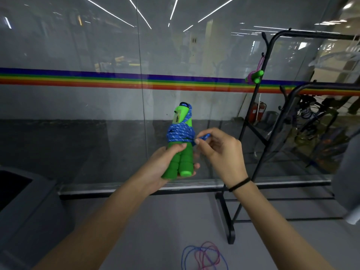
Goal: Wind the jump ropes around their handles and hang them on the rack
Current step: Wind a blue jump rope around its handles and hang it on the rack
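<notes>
My left hand (162, 165) grips the two green handles (182, 162) of a jump rope, held upright side by side. Blue rope (180, 134) is wound in several turns around their upper halves. My right hand (220, 148) pinches a short loop of that blue rope just right of the coil. A black metal rack (259, 117) stands to the right. On one of its hooks hangs another jump rope (255, 76) with green handles and a pink cord, wound up.
Loose blue and pink ropes (203, 255) lie on the grey floor near my feet. A glass wall with a rainbow stripe (97, 80) stands right ahead. A dark grey box (23, 201) sits at the left. The rack's base bar (227, 219) reaches toward me.
</notes>
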Motion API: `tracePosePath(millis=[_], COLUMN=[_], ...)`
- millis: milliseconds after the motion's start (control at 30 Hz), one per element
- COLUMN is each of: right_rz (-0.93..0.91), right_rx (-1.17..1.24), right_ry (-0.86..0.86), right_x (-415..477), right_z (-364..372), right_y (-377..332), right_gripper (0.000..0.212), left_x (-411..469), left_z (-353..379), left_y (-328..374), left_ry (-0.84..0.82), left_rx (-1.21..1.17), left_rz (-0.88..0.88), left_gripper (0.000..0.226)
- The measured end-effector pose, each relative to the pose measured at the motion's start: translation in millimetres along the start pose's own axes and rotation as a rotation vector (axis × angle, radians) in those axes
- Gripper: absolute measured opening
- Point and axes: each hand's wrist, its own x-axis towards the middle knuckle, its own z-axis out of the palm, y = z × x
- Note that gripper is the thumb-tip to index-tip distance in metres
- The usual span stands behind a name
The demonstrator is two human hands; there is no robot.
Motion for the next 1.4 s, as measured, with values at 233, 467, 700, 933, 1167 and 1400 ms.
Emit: tracePosePath(millis=[233,467,700,933,1167,1400], right_rz=[-0.137,-0.212,-0.157,-0.154,-0.026,0.1], right_rx=[0.029,-0.012,0.079,0.031,-0.07,0.013], right_ry=[-0.014,-0.044,-0.048,-0.053,-0.066,-0.081], right_x=[-5,-8,-10,-7,-7,-10], right_z=[-4,-9,-12,-12,-14,-13], right_y=[-15,-23,-29,-30,-32,-30], right_gripper=[0.018,0.035,0.007,0.004,0.009,0.02], left_x=[-6,-13,-20,-25,-29,-35], left_z=[3,6,9,9,11,12], left_y=[-2,-6,-6,-8,-9,-3], left_ry=[0.009,-0.004,0.01,0.036,0.045,0.043], left_rx=[0.05,0.08,0.123,0.159,0.259,0.435], left_rz=[0.021,0.038,0.071,0.075,0.087,0.127], left_gripper=[0.022,0.015,0.013,0.013,0.014,0.02])
